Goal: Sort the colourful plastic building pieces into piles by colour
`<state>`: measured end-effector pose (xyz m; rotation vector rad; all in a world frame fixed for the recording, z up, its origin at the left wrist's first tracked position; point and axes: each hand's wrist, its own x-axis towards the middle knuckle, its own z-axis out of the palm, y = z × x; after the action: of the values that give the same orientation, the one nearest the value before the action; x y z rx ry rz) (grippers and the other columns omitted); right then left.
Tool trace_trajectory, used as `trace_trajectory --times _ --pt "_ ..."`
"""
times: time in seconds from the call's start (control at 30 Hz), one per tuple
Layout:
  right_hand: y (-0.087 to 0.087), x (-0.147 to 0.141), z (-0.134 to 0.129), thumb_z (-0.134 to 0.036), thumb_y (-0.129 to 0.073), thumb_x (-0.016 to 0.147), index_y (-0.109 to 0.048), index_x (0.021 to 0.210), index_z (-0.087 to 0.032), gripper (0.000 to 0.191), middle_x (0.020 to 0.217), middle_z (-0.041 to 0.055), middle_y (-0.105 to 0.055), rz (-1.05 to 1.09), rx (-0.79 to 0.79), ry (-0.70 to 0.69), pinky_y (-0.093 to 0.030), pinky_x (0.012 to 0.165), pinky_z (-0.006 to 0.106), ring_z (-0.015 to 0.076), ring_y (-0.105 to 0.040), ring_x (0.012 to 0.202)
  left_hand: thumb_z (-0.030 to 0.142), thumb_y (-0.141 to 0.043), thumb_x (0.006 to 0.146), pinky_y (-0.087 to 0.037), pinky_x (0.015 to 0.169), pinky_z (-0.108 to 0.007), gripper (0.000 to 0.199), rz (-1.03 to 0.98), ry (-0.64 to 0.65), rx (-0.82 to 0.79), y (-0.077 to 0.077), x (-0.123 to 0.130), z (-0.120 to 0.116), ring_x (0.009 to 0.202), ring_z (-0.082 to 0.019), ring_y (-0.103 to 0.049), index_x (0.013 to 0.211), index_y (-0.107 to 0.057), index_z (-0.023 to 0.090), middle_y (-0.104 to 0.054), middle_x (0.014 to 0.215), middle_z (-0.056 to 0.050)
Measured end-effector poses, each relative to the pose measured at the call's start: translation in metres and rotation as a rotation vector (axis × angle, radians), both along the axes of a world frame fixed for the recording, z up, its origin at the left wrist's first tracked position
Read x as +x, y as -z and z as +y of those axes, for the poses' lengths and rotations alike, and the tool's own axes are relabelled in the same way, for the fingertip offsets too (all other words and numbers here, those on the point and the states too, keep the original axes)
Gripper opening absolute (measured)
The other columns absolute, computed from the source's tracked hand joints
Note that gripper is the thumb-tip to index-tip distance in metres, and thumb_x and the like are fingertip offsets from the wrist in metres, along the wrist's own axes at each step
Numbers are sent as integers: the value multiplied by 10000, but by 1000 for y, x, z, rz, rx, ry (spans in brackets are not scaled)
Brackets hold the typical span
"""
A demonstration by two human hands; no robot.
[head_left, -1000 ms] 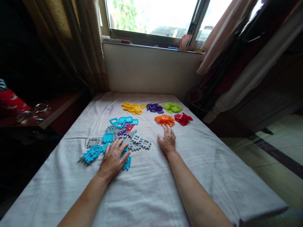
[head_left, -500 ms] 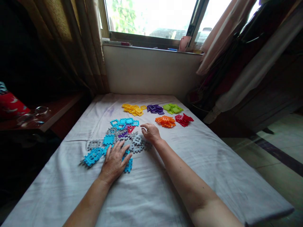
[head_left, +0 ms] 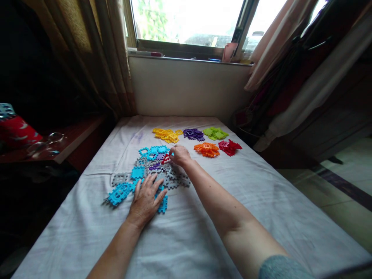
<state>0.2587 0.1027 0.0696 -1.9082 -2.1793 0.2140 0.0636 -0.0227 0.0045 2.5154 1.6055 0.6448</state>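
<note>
My left hand (head_left: 147, 197) lies with fingers spread on blue notched plastic pieces at the near side of a mixed pile. My right hand (head_left: 178, 155) pinches a red piece (head_left: 166, 158) at the far right of that pile. Around it lie grey pieces (head_left: 171, 180), a purple piece (head_left: 155, 166) and a flat blue piece (head_left: 137, 172). A blue piece with an arched window (head_left: 120, 193) rests at the pile's left end, partly on grey ones.
Beyond the pile lie yellow (head_left: 166, 135), purple (head_left: 194, 134), green (head_left: 215, 133), orange (head_left: 206, 149) and red (head_left: 229, 147) heaps on the sheeted table (head_left: 95, 217). Glasses (head_left: 55, 137) stand on a side table at left.
My right hand has moved slightly left and closed on the red piece, lifting its edge. My left hand stays on the blue pieces. The whole view has shifted a little.
</note>
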Motion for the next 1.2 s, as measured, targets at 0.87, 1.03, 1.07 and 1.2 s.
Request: trace_trajectory --times 0.87,1.03,1.07,1.2 --pt "69 233 -69 -237 -523 781 -735 1071 -102 384 922 162 -702 370 475 902 -488 880 403 299 -622 977 491 -448 972 -312 1175 -572 420 34 -9 33 0 -1 1 1406 -289 -455 1297 -636 302 -556 1475 -83" --pt "57 181 -81 -213 -447 842 -736 1003 -133 340 1014 164 -704 402 449 619 -484 862 376 236 -616 849 474 -479 963 -297 1175 -588 384 42 -61 124 1 2 1 1437 -319 -411 1229 -681 285 -506 1516 -107" --pt "56 167 -83 -215 -455 851 -737 999 -155 324 1023 144 -714 409 439 548 -487 867 361 223 -623 847 471 -484 961 -278 1180 -598 384 43 -83 153 1 2 1 1441 -327 -403 1225 -684 277 -504 1517 -115" --pt "58 108 -98 -237 -585 835 -747 983 -231 219 989 54 -753 411 357 260 -508 882 316 193 -663 890 488 -463 970 -268 1178 -609 421 14 -123 222 2 0 3 1403 -330 -451 1252 -670 253 -551 1468 -138"
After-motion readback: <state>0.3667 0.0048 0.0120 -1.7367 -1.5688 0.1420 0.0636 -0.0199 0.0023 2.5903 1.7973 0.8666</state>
